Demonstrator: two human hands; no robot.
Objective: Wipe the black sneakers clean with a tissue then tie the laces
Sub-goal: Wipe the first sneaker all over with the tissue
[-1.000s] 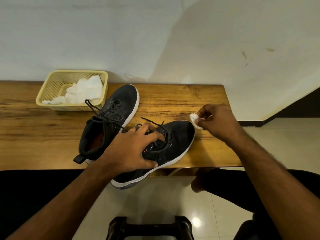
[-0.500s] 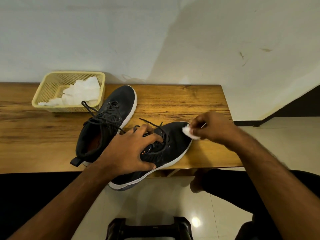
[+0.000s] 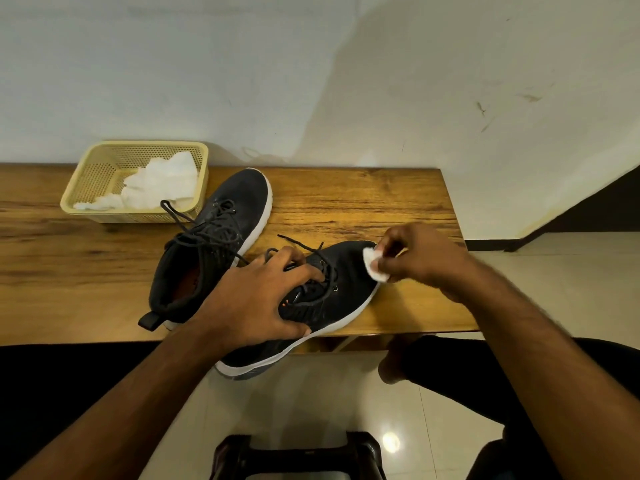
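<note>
My left hand (image 3: 258, 299) lies palm down with fingers spread and curled over the near sneaker (image 3: 332, 299), thumb at its side. My right hand (image 3: 415, 258) reaches in from the right, fingertips pinching a small tissue (image 3: 374, 268) against its toe.

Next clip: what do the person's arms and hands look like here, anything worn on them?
Both arms are bare from the bottom edge of the frame up to the hands; no sleeves, gloves, watch or rings show on the left hand or the right hand. The forearms are hairy.
</note>
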